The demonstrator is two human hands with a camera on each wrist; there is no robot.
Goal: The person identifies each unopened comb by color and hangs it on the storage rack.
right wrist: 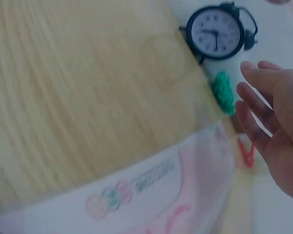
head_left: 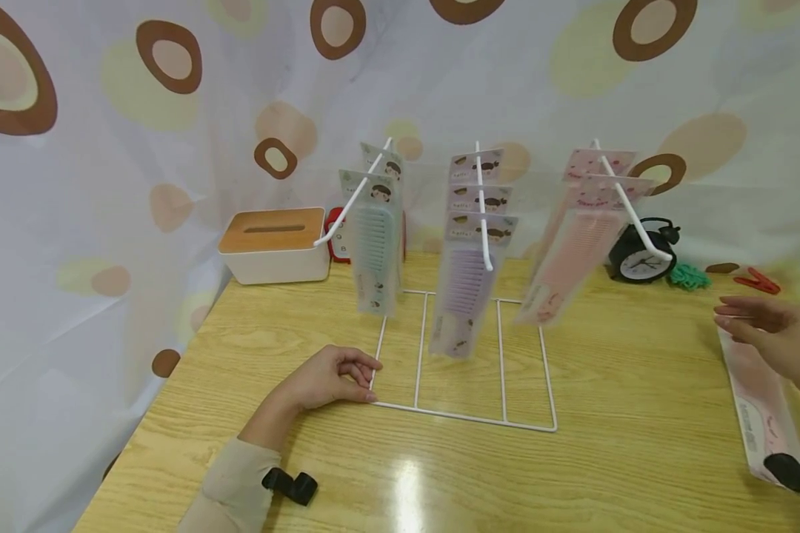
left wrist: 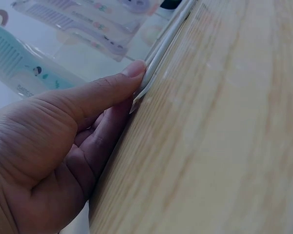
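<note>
Two hands: left hand [head_left: 330, 377] pinches thin white wire rack [head_left: 463, 416], right hand [head_left: 770, 333] spread, empty

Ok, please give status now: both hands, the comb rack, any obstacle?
Left hand pinches white wire rack base corner. Right hand open, hovering above pink packaged comb on table. Pink combs hang on right hook. No obstacle seen.

Wooden table [head_left: 640, 385], curtain [head_left: 107, 148] with brown ovals, glossy light glare
</note>
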